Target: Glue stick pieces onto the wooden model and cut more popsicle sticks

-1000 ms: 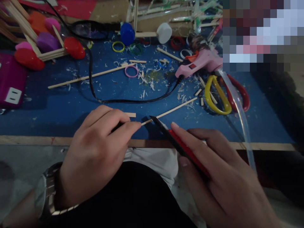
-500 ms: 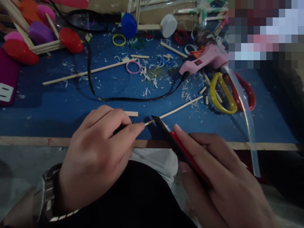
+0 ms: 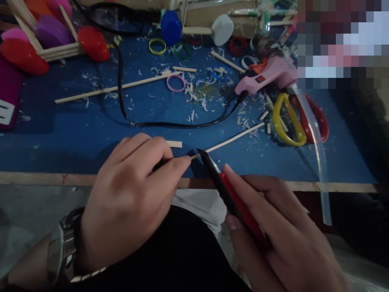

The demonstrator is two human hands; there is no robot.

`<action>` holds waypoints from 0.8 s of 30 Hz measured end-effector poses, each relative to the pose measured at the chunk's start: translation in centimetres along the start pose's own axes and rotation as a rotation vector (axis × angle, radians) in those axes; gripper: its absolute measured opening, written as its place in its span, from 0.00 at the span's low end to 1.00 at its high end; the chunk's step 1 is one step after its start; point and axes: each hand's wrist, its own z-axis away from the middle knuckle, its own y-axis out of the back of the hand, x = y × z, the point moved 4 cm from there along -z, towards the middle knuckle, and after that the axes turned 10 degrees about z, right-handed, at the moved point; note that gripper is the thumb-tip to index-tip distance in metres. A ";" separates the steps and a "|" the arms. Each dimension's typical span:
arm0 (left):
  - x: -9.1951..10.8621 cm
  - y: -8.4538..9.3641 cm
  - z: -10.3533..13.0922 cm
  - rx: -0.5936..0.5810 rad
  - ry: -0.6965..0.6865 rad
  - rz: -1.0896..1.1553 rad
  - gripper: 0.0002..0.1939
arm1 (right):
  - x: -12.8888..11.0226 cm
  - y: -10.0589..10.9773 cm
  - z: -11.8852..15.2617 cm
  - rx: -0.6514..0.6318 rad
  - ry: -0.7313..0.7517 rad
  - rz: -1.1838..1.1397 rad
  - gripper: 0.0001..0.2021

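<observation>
My left hand (image 3: pixel 136 182), with a metal watch on its wrist, is closed and pinches a thin wooden stick (image 3: pixel 234 138) near the table's front edge. The stick slants up to the right, and its near end is hidden in my fingers. In my right hand (image 3: pixel 279 231) is a red and black utility knife (image 3: pixel 240 202), gripped along its handle with the forefinger stretched over it. The dark blade tip lies at the stick, just right of my left fingertips. A short flat piece of wood (image 3: pixel 174 144) shows behind my left hand.
Beyond my hands a black cord (image 3: pixel 170 124) runs to a pink glue gun (image 3: pixel 264 77) with a clear glue stick (image 3: pixel 319 162). Yellow and red scissors handles (image 3: pixel 288 121) lie at the right. Another long stick (image 3: pixel 112 87), a pink rubber band (image 3: pixel 176 83) and white shavings lie on the blue table (image 3: pixel 69 138).
The view has shifted slightly, so most things sit a little further right. Both hands keep their grips, and the blade stays at nearly the same place on the stick.
</observation>
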 end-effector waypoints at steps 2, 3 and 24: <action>-0.1 0.0 0.0 -0.010 0.019 0.001 0.10 | -0.2 0.0 0.1 -0.001 0.002 0.000 0.29; -0.1 -0.1 0.0 -0.018 0.029 -0.001 0.11 | -0.3 0.1 0.2 -0.005 0.002 0.002 0.29; 1.1 -1.7 2.2 0.003 -0.140 -0.255 0.21 | -0.8 -0.1 0.2 -0.017 0.007 0.067 0.29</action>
